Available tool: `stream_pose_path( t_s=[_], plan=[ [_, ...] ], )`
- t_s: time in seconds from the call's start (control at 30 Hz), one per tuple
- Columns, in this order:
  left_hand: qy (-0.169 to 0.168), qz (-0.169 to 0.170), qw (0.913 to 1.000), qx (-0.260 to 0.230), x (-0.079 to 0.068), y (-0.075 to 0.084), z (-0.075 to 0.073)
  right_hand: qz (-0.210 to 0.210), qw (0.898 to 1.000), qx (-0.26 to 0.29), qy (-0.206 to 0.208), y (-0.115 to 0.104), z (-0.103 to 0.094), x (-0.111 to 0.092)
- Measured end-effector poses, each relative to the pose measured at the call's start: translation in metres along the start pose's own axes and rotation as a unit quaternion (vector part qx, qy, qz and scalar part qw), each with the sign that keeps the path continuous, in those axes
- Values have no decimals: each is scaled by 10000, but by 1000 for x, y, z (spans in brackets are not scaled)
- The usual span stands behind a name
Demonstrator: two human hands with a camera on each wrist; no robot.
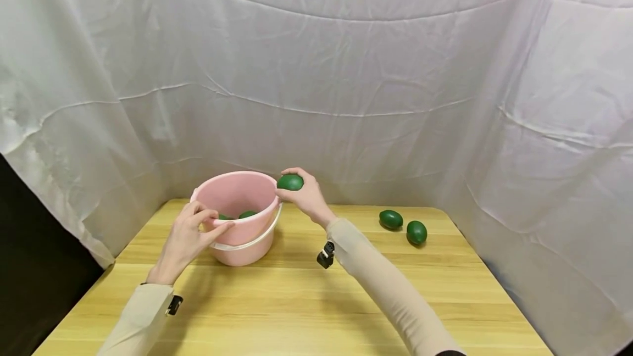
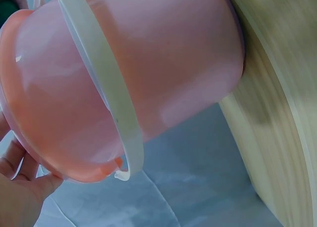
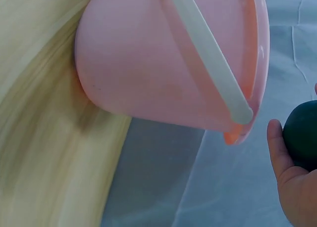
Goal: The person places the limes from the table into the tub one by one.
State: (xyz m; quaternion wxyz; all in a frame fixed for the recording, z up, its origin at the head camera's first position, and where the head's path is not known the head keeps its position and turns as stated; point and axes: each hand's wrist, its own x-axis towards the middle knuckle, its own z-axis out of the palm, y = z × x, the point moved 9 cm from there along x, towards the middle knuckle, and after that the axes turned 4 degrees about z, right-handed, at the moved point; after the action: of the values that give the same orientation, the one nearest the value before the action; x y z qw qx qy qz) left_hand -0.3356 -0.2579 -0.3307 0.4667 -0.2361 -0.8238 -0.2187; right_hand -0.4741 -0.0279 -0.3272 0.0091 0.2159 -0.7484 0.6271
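Note:
A pink bucket (image 1: 242, 251) stands upright on the table, its white handle (image 1: 252, 242) hanging down across the near side. My left hand (image 1: 185, 238) grips its near-left rim, thumb along the outside and fingers over the edge. In my right hand (image 1: 309, 196), held at the bucket's right rim, is a dark green oval fruit (image 1: 290, 182), gripped between thumb and fingers. The right wrist view shows this fruit (image 3: 303, 135) at its right edge, beside the bucket's mouth. Inside the bucket, green fruit (image 1: 247, 214) shows partly behind the near wall.
Two more green fruits, one (image 1: 391, 219) slightly behind the other (image 1: 417, 232), lie at the right back of the wooden table (image 1: 296, 312). Pale grey curtains (image 1: 316, 70) hang behind and along the sides. A black area (image 1: 39, 268) shows at the left.

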Motion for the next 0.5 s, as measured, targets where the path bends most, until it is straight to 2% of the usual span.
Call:
stream_pose_path(
  t_s=[0.17, 0.5],
  plan=[
    [26, 35, 10000, 10, 0, 0, -1, -80, 9997, -210, 22, -10, 5, 5],
    [-12, 105, 9999, 3, 1, 2, 0, -485, 9904, -1297, -52, -25, 20, 9]
  ],
)
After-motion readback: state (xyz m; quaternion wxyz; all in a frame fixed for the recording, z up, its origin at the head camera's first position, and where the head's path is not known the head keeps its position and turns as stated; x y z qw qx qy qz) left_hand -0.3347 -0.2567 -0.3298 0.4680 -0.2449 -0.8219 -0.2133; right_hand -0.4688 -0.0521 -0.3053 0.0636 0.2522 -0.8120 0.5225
